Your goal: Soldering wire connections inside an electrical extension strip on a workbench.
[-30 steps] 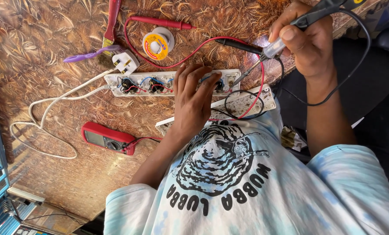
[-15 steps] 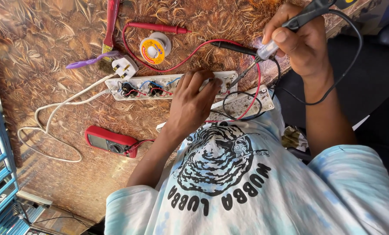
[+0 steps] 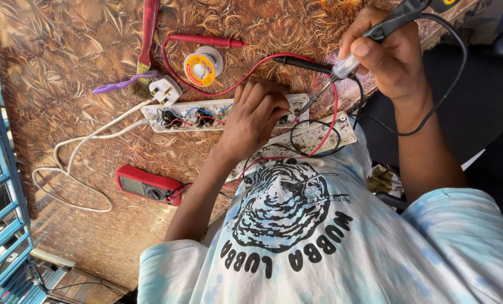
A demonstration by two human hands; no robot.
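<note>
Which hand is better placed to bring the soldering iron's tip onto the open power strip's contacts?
Right. The right hand already grips the soldering iron, its tip angled down at the power strip. The left hand rests on the strip, empty of tools.

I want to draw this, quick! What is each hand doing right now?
Left hand: fingers curled, resting on the opened power strip; any grip cannot be told.
Right hand: closed, holding the soldering iron.
</note>
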